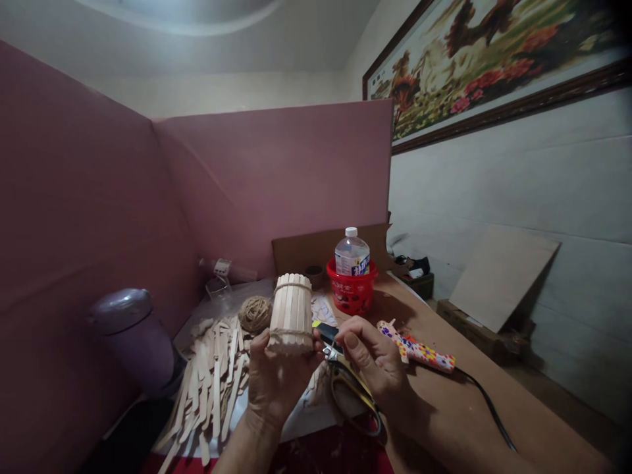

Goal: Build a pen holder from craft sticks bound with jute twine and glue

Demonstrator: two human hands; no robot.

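Note:
My left hand [276, 382] holds a small round holder [292, 309] made of upright wooden craft sticks, with twine tied around it near the top and the bottom. The fingers wrap its lower end. Just right of it, my right hand [375, 359] is closed in a pinch with thumb and forefinger together; whatever is between the fingertips is too small to make out. Scissors [353, 388] with yellow and dark handles lie below and beside the right hand, partly hidden by it. A ball of twine [255, 313] sits behind the left hand.
Many loose craft sticks [212, 375] are heaped at the left, near a purple tumbler [138, 342]. A red bucket [351, 293] holds a clear bottle [351, 253] behind the hands. A flower-patterned glue gun [419, 349] with a black cord [488, 401] lies right.

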